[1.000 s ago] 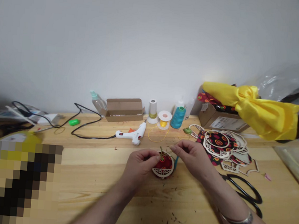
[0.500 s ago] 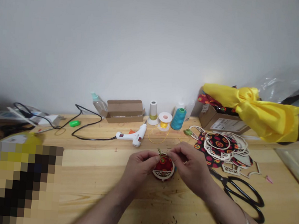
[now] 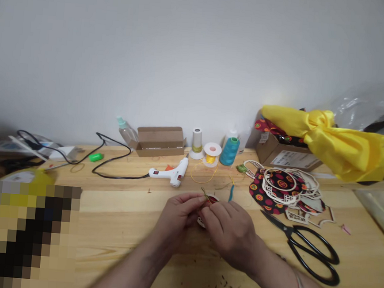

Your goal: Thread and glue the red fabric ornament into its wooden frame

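A small round ornament (image 3: pixel 201 223) with a pale fretwork wooden rim and dark red patterned fabric is between my hands, mostly covered by them. My left hand (image 3: pixel 178 214) is closed on its left edge, thumb and forefinger pinching near the top. A thin olive-green cord (image 3: pixel 203 192) sticks up beside that thumb. My right hand (image 3: pixel 230 231) lies across the ornament's front and right side, its fingers curled in against it; its fingertips are partly hidden. Just beyond the right knuckles is a narrow teal strip (image 3: pixel 231 193).
Black-handled scissors (image 3: pixel 314 251) lie at right, below fretwork frames and patterned fabric (image 3: pixel 264 194). Behind the hands are a white glue gun (image 3: pixel 169 174), a yellow cord spool (image 3: pixel 212 150), a teal thread cone (image 3: pixel 230 151) and an open cardboard box (image 3: pixel 161 144). Yellow cloth (image 3: pixel 341 147) drapes a carton.
My right hand has moved left and turned over the ornament, now hiding most of its front. The teal strip and scissor blades show more. My left hand stays about where it was.
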`<act>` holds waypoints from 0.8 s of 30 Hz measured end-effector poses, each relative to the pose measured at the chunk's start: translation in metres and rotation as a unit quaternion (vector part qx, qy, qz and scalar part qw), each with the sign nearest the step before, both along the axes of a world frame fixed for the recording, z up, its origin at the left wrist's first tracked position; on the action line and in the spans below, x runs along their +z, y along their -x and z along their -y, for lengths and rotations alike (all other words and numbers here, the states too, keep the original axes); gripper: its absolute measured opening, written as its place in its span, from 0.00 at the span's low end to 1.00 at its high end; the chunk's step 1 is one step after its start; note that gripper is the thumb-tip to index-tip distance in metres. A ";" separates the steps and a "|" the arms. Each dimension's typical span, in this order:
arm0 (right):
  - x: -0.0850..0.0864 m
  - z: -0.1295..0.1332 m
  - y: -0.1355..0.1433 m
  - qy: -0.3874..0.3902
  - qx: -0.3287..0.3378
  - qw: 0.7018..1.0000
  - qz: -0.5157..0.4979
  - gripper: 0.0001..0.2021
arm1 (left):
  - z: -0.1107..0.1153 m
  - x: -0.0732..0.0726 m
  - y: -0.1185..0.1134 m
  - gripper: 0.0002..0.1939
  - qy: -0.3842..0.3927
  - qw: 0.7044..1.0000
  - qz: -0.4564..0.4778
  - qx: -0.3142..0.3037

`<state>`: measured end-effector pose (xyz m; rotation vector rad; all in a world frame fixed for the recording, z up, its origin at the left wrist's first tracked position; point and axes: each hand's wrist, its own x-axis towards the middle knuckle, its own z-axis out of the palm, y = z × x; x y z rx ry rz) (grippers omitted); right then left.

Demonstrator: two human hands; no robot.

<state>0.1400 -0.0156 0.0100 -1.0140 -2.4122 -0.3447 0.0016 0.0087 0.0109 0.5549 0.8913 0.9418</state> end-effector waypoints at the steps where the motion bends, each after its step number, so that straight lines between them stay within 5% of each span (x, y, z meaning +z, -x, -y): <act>1: 0.000 0.000 0.000 -0.006 0.001 1.000 0.004 0.08 | 0.000 0.000 0.000 0.02 0.003 1.000 0.004 -0.001; 7: -0.001 -0.001 0.000 -0.005 0.016 1.000 0.008 0.08 | 0.003 0.002 -0.001 0.02 0.017 1.000 0.006 0.013; 11: 0.003 -0.004 -0.004 0.051 -0.029 0.989 -0.138 0.07 | 0.003 0.005 -0.002 0.03 0.014 1.000 -0.003 0.018; 14: 0.008 -0.009 -0.007 0.188 -0.111 0.942 -0.256 0.09 | 0.002 0.005 -0.002 0.04 0.010 1.000 -0.017 0.016; 19: 0.007 -0.019 -0.009 0.418 -0.088 0.834 -0.348 0.10 | 0.002 0.003 -0.002 0.04 -0.003 0.998 -0.060 0.008; 24: 0.007 -0.028 -0.016 0.430 -0.095 0.834 -0.333 0.11 | 0.002 -0.002 -0.001 0.06 -0.015 0.996 -0.083 -0.004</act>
